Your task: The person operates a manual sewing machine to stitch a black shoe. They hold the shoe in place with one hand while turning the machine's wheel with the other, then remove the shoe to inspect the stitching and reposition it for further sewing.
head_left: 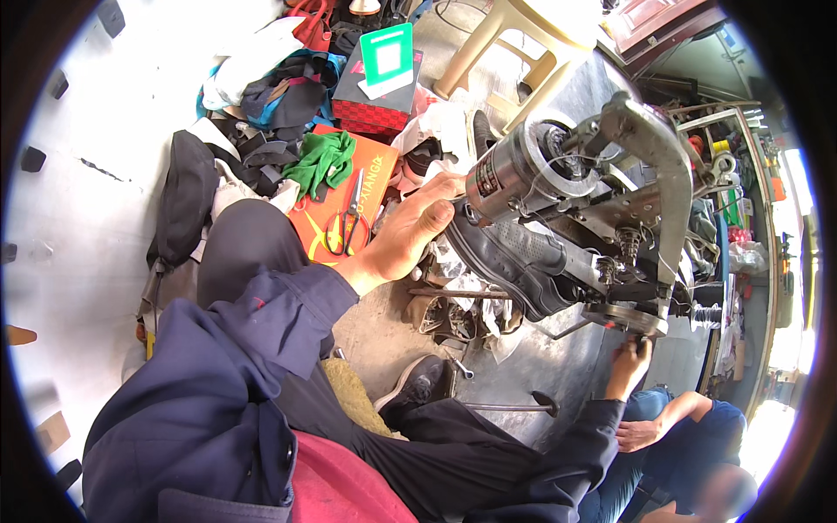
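Observation:
A black leather shoe (510, 261) with a perforated upper sits at the arm of a metal shoe-stitching machine (673, 174), its toe toward me. My left hand (410, 231) is at the toe, thumb against its edge and fingers partly hidden behind the machine's cylinder (510, 170); it appears to grip the shoe. Down at the right, my right hand (629, 366) is closed on the handle of the machine's round hand wheel (623, 318). Scissors with black handles (349, 218) lie on an orange box (318, 218) left of my left hand.
A green cloth (323, 161) and dark bags (187, 196) lie at the left. Behind are a red-black box (375, 105) with a green sign (388, 57) and a beige stool (523, 44). Another person (689, 436) sits at lower right. A wrench (462, 369) lies on the floor.

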`<state>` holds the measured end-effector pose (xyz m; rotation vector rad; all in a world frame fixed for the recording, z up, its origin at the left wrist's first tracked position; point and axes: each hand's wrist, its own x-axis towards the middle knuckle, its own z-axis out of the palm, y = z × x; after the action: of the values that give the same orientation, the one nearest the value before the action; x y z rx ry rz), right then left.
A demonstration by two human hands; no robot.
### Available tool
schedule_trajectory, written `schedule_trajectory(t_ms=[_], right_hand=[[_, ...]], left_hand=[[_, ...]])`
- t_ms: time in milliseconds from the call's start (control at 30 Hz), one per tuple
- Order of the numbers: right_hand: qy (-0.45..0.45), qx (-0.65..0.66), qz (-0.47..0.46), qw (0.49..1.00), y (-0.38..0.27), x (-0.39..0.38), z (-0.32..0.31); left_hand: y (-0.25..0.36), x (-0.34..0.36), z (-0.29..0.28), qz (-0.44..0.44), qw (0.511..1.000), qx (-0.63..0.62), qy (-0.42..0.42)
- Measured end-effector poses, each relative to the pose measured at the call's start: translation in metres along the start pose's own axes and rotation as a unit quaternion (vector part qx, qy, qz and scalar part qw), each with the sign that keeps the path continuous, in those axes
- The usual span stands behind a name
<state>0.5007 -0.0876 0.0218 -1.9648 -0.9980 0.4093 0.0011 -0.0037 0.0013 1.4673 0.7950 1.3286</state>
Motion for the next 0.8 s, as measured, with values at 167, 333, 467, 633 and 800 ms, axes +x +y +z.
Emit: schedule_trajectory(t_ms=[167, 333, 467, 633, 800], right_hand=[[-0.191, -0.011, 0.136, 0.972, 0.005, -0.038, 0.062], [-0.175, -0.005, -0.028, 0.984, -0.072, -0.061, 0.042], [-0.007, -0.008, -0.07, 0.997, -0.071, -0.024, -0.008], [0.025, -0.017, -0.014, 0.999, 0.013, 0.007, 0.0], [-0.167, -0.05, 0.087, 0.981, 0.035, -0.026, 0.058]], left_hand=[[0.007, 0.004, 0.002, -0.011, 0.999, -0.032, 0.0], [0.011, 0.002, 0.004, -0.013, 0.998, -0.055, 0.006], [0.01, 0.001, 0.007, -0.003, 0.998, -0.058, 0.039], [0.001, 0.001, 0.009, -0.017, 0.996, -0.072, 0.055], [-0.008, 0.006, 0.014, -0.013, 0.991, -0.115, 0.063]])
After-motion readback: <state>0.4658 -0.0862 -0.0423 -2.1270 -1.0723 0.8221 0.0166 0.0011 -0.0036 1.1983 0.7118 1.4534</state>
